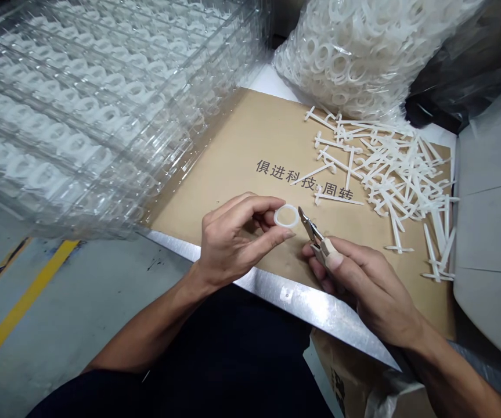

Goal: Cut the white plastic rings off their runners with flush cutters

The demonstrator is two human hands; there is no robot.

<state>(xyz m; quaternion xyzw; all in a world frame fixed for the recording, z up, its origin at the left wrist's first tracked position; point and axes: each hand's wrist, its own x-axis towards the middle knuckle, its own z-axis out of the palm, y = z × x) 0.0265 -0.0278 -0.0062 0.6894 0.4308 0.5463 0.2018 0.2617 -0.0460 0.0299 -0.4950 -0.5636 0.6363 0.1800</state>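
Observation:
Between the thumb and fingers of my left hand (237, 238) is a white translucent plastic ring (277, 223), held above the cardboard sheet (215, 180). My right hand (363, 278) is wrapped around a pair of nippers (320, 238) with pale handles. Their metal jaws point up toward the ring and lie just to its right, apart from it by a small gap. Beyond my right hand, a pile of white plastic sprue pieces (398, 168) is spread over the cardboard, some of them loose at its left side.
Stacked clear plastic trays (115, 116) filled with white ring parts stand at the left. At the back, a clear bag (346, 58) bulges with similar rings. A grey-white bin (494, 203) borders the right side. The table's metal edge (294, 296) runs along the front.

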